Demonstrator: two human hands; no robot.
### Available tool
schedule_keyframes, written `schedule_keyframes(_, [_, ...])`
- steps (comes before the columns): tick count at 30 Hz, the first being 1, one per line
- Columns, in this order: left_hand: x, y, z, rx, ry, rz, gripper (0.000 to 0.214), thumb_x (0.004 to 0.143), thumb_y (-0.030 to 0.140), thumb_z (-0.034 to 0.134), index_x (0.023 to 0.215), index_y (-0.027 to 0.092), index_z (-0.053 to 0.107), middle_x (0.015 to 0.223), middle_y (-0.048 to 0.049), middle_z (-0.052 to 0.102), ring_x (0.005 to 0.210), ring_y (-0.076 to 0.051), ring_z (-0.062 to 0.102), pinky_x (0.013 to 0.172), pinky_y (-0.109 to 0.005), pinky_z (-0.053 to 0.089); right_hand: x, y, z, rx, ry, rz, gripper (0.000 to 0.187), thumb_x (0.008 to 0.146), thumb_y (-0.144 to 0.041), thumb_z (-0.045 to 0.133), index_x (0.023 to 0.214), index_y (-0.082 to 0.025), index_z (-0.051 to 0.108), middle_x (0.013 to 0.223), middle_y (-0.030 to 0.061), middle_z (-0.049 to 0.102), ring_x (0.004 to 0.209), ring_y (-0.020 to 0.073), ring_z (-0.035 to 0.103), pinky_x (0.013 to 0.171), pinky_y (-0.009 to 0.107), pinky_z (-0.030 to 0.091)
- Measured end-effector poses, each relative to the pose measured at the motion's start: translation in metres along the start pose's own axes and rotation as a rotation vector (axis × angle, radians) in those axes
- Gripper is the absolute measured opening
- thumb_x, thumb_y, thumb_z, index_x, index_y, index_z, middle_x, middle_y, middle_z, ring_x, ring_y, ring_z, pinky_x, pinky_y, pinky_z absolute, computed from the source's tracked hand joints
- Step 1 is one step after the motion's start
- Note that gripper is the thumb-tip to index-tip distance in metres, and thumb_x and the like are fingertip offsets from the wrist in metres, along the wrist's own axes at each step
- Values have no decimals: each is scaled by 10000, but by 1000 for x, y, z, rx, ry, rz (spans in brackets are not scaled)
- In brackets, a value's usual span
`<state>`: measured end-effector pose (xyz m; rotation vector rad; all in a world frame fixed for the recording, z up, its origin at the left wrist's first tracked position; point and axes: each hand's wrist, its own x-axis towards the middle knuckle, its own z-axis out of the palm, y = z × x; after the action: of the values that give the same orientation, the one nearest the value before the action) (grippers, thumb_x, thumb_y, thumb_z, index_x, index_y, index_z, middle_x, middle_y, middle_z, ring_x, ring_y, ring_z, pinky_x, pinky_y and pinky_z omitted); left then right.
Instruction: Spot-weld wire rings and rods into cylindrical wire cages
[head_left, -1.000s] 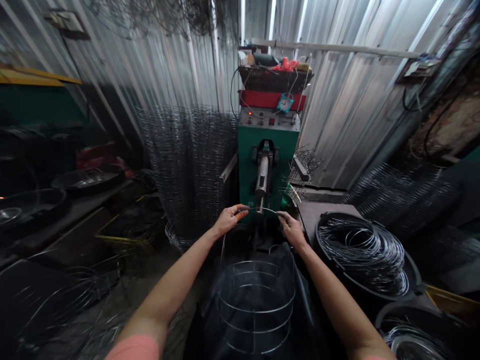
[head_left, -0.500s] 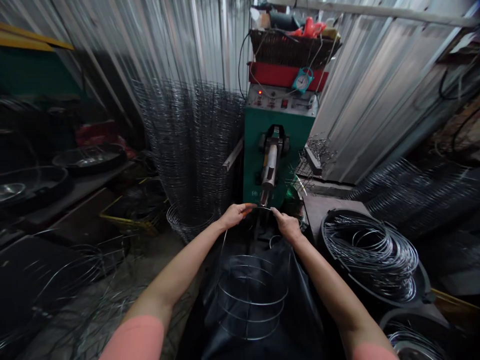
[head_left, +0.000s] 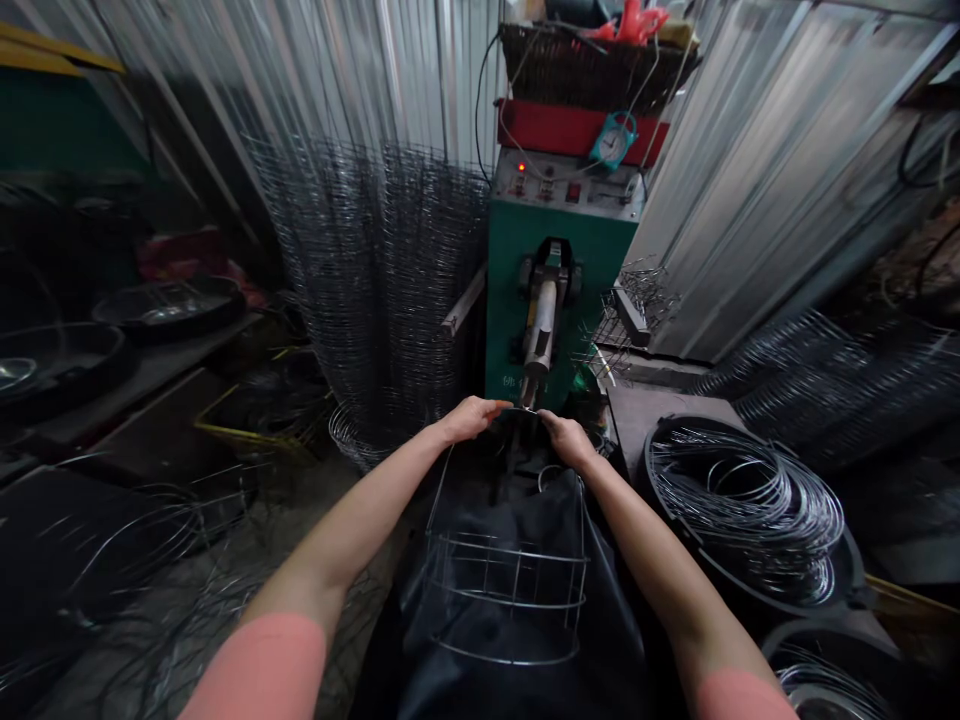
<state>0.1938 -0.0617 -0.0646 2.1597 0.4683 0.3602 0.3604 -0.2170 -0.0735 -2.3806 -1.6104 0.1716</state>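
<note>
I'm on the head view, both arms reaching forward to a green spot-welding machine [head_left: 559,300], and its electrode [head_left: 535,340] points down to just above my hands. My left hand [head_left: 471,420] and right hand [head_left: 568,441] sit close together, fingers closed on the top wire of a wire basket frame [head_left: 506,590], pinching it right under the electrode tip. Exact finger contact is hard to see, partly hidden by the hands. The frame hangs below the hands, in front of me, over a black apron [head_left: 480,690], its hoops and uprights slightly tilted. To the right is a black tub [head_left: 675,560] of wire hoops [head_left: 746,510]; to the left stands a tall stack of wire mesh [head_left: 367,290]. For a clean job, I'd say keep both pinches tight and close to the tip, hold the wire square under the electrode, and let the frame's weight hang evenly so it can't swing or twist the joint. Keep fingertips clear of the tip itself, and don't let the hoops snag the apron.
</note>
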Motion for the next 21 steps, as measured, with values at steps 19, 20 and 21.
schedule_keyframes(19, [10,-9,8,153,48,127,388,734,164,518,1105,196,624,878,-17,698,824,-154,631,775,-238,459,8,11,-3,103,45,-49,313,875,-220,420,1146,-235,576,926,53,694,856,190,639,694,218,447])
schedule_keyframes(20, [10,-8,8,147,47,133,376,742,174,514,1100,195,626,886,-17,698,827,-154,630,776,-235,458,8,11,-3,106,45,-55,311,875,-217,418,1142,-228,577,922,55,693,853,188,638,690,215,445])
schedule_keyframes(21, [10,-8,8,141,44,143,366,751,185,509,1097,195,626,894,-15,698,830,-153,629,778,-232,456,8,12,-2,111,47,-62,309,876,-215,415,1137,-224,579,916,54,693,847,184,637,685,212,443])
